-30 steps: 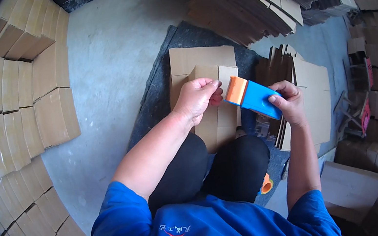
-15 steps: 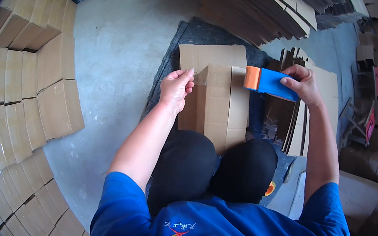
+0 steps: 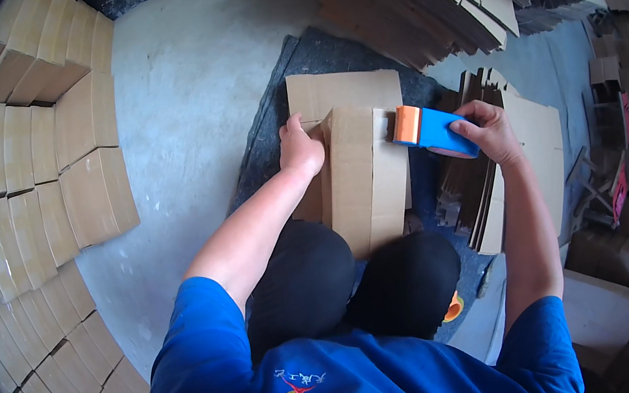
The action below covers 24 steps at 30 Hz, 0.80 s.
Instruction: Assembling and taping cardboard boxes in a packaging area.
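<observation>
A tan cardboard box (image 3: 357, 181) stands in front of my knees, with one wide flap (image 3: 343, 91) spread out at its far end. My left hand (image 3: 300, 149) is against the box's far left side, fingers curled at the flap's edge and partly hidden. In my right hand (image 3: 489, 132) is a blue tape dispenser (image 3: 443, 132) with an orange front end. Thumb and fingers clasp its right part. The orange end meets the box's far right edge, beside a small pale patch; whether tape sticks there I cannot tell.
Flat cardboard sheets (image 3: 519, 164) lean to the right of the box. Bundled flat cardboard (image 3: 416, 3) is piled at the far right. Stacked closed boxes (image 3: 95, 190) form a wall on the left. A dark mat (image 3: 263, 155) lies under the box; an orange ring (image 3: 453, 306) lies by my right knee.
My left hand has come down from its raised pinch onto the box's left side. The tape dispenser in my right hand has shifted slightly and now meets the box's right edge.
</observation>
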Motion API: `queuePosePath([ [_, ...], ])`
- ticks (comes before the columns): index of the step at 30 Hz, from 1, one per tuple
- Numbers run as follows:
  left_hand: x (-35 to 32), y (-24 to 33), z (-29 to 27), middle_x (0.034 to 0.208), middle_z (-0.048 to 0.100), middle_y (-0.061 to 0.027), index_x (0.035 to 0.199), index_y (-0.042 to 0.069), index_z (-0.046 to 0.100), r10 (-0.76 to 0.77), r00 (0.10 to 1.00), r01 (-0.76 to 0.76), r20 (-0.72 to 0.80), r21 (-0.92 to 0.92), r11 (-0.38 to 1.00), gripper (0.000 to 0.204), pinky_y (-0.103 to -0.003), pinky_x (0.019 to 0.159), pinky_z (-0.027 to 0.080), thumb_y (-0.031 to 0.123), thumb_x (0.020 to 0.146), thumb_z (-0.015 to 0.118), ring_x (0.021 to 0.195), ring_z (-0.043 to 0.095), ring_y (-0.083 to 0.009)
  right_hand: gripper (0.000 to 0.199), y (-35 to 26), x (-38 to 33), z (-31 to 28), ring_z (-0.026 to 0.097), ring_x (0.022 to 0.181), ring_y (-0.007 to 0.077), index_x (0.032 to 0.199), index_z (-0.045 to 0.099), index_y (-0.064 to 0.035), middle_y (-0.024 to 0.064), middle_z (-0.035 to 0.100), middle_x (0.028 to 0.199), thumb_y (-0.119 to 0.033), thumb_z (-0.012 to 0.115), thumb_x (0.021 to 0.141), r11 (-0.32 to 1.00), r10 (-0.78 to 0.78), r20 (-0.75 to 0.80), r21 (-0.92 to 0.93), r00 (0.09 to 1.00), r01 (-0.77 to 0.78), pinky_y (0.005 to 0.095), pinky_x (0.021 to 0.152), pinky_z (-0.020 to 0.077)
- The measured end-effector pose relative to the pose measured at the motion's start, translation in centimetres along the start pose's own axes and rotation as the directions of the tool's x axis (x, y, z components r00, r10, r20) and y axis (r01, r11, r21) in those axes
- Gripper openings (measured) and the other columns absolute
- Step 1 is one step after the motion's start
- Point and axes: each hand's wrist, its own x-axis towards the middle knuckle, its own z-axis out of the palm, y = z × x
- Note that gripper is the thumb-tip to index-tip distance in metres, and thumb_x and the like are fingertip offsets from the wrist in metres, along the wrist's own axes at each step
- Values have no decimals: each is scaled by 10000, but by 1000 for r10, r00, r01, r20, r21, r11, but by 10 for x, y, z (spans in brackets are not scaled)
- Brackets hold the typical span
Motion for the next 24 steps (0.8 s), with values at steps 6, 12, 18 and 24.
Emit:
queuePosePath([
  [6, 14, 85, -32, 1031, 658, -16, 906, 146, 704, 661, 711, -697, 239, 115, 708, 299, -349, 969, 357, 435, 829, 691, 1091, 545, -218, 219, -7, -3, -1, 592, 733, 81, 902, 703, -36, 21, 664, 777, -187, 793, 772, 999, 49, 11, -1, 999, -49, 255, 721, 500],
  [12, 45, 97, -15, 801, 653, -42, 805, 67, 658, 242, 735, -273, 634, -50, 961, 225, -266, 690, 491, 244, 785, 796, 746, 587, -99, 393, -16, -1, 3, 601, 748, 109, 893, 696, -19, 54, 666, 781, -385, 776, 775, 998, -8, 7, -57, 1000, 8, 272, 719, 495],
  [18, 44, 99, -16, 786, 648, -21, 779, 74, 645, 157, 705, -24, 692, -199, 980, 229, -251, 698, 472, 237, 773, 806, 752, 582, -91, 548, -18, -10, -51, 643, 678, 188, 841, 689, 2, 108, 651, 735, -530, 772, 736, 921, -8, 63, -388, 998, 32, 317, 649, 527],
  [24, 41, 101, -17, 787, 659, -40, 758, 78, 655, 113, 744, 15, 658, -186, 982, 228, -269, 727, 484, 227, 740, 827, 760, 589, -107, 598, 6, -6, -52, 665, 692, 207, 877, 685, -25, 124, 656, 740, -601, 749, 729, 875, 66, 91, -483, 994, -13, 331, 675, 546],
])
